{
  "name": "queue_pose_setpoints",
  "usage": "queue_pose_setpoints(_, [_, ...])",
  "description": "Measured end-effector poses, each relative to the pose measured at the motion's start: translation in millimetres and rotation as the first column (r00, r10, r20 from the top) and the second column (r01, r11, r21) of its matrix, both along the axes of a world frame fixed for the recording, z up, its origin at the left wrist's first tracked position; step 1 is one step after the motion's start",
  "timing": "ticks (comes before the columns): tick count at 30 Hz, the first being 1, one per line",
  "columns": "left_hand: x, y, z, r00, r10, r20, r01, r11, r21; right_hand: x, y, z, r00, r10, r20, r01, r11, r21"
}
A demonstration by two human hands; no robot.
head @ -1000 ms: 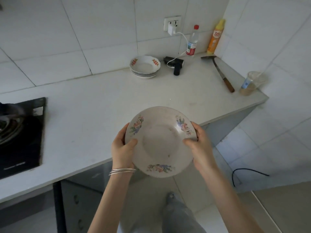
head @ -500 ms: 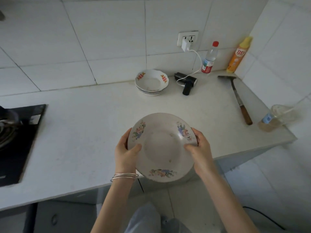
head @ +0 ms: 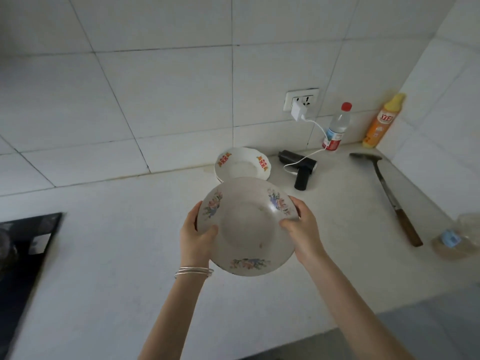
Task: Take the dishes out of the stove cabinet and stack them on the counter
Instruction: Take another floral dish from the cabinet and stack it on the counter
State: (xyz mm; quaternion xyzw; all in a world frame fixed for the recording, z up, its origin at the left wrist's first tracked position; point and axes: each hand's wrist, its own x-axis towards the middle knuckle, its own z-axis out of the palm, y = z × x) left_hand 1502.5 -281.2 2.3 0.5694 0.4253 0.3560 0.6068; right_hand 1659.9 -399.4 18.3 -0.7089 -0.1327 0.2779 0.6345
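Note:
A white floral bowl [head: 246, 227] is held above the white counter [head: 117, 255], tilted toward me. My left hand [head: 194, 240] grips its left rim and my right hand [head: 302, 232] grips its right rim, thumbs inside. Just behind it, against the tiled wall, sits a stack of white bowls with red marks [head: 242, 165]; the held bowl's far rim overlaps the stack's front edge in view. The stove cabinet is out of sight.
A black stove top [head: 23, 245] lies at the left. A black device [head: 298, 167] on a charging cable, a clear bottle [head: 336, 127], an orange bottle [head: 381, 122], a spatula [head: 389, 198] and a plastic bottle lying down [head: 457, 237] occupy the right side.
Both hands have carried the floral bowl up and forward over the counter, closer to the stack of bowls by the wall. The view has moved in toward the counter.

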Motion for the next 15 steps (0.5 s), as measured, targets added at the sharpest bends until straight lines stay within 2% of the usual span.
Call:
queue_pose_setpoints(9, [60,72,-11,0.99,0.043,-0.134,-0.034,0.997,0.065,60,81,-20,0.997,0.053,0.064,-0.048,0.996,-0.078])
queue_pose_setpoints(15, [100,115,-35,0.977,0.04,-0.21,-0.039,0.999,0.011,97,130,-49,0.992,0.081,0.097,-0.063,0.981,-0.183])
